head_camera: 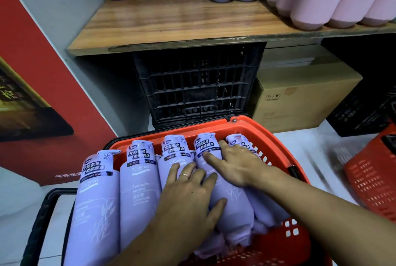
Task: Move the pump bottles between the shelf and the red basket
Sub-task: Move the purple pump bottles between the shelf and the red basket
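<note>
red basket near, holding five lilac pump bottles lying side by side, pump ends far. wooden shelf far, front part bare, more lilac bottles at its back. left hand and right hand lie flat, fingers spread, on the fourth bottle; neither closed around it. risk: smooth wrap, palm contact only, so the bottle may roll or slip on lifting and nudge its neighbours.

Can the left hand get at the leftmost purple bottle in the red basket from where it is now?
Probably yes. The left hand lies flat on the middle bottles, and the leftmost purple bottle lies on top of the row with nothing over it. The right hand is off to the other side, so the way looks free.
</note>
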A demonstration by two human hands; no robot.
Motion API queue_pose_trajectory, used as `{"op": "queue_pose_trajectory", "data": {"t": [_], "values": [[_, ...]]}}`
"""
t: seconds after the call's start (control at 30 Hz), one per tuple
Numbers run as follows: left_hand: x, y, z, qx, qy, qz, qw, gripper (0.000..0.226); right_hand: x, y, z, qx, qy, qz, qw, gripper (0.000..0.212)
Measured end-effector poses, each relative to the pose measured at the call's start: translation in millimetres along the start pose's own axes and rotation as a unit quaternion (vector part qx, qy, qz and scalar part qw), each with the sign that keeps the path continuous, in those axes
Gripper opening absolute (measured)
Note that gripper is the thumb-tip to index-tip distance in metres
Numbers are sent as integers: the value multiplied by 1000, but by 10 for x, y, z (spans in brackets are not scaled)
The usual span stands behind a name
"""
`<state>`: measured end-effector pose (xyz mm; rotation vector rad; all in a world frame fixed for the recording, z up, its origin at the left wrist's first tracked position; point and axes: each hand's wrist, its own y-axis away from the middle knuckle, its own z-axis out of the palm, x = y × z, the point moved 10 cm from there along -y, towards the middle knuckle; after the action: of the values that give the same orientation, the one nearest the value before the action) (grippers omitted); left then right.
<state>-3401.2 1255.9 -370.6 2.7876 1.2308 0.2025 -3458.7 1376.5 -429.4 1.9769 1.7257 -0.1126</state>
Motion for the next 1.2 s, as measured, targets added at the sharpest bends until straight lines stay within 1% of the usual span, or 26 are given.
{"op": "queue_pose_trajectory", "data": {"t": [0.03, 0.1, 0.17, 0.23, 0.3, 0.33, 0.37, 0.4, 0.47, 0.53, 0.57, 0.67, 0.9, 0.97, 1.03, 1.13, 1.2], "values": [[-5, 9, -17, 1, 4, 1, 1000, 76, -19, 9, -35, 15, 37, -2, 999, 77], [-45, 9, -63, 8, 15, 8, 1000, 66, -42, 26, -106, 35, 93, -5, 995, 82], [-112, 6, -178, 39, 61, 31, 997, 52, -5, 16, -138, 24, 86, -4, 996, 73], [-299, 29, -388, 93, 134, 32, 986, 43, 68, -12, -200, 17, 51, 2, 999, 61], [-695, 152, -620, 181, 173, -6, 968, 39, 113, -33, -316, 51, 43, 2, 998, 59], [-952, 239, -708, 220, 171, -38, 960, 39, 119, -35, -357, 70, 48, -1, 996, 58], [-1228, 337, -741, 242, 161, -74, 954, 39, 107, -34, -361, 80, 53, -5, 995, 57], [-1487, 430, -714, 241, 144, -114, 953, 41, 88, -33, -340, 83, 59, -10, 995, 57], [-1831, 578, -518, 193, 127, -177, 957, 54, 40, -38, -257, 82, 67, -16, 994, 54], [-1865, 648, -258, 138, 160, -187, 959, 70, -8, -36, -217, 92, 61, -17, 994, 50], [-1822, 668, -163, 124, 171, -189, 959, 74, -30, -39, -209, 98, 58, -19, 993, 48], [-1766, 686, -44, 120, 150, -201, 960, 78, -87, -66, -205, 98, 72, -36, 992, 45], [-1746, 647, 7, 100, 119, -203, 967, 79, -132, -88, -216, 97, 88, -57, 990, 45], [-1758, 641, -14, 105, 124, -203, 966, 79, -125, -107, -215, 88, 83, -57, 991, 47], [-1774, 657, -37, 120, 158, -198, 960, 76, -93, -130, -227, 75, 89, -47, 992, 55], [-1896, 701, -138, 170, 259, -207, 928, 57, -38, -159, -341, 84, 118, -24, 989, 71], [-1948, 634, -322, 207, 253, -196, 925, 46, -44, -167, -447, 118, 116, -24, 986, 74]]}}
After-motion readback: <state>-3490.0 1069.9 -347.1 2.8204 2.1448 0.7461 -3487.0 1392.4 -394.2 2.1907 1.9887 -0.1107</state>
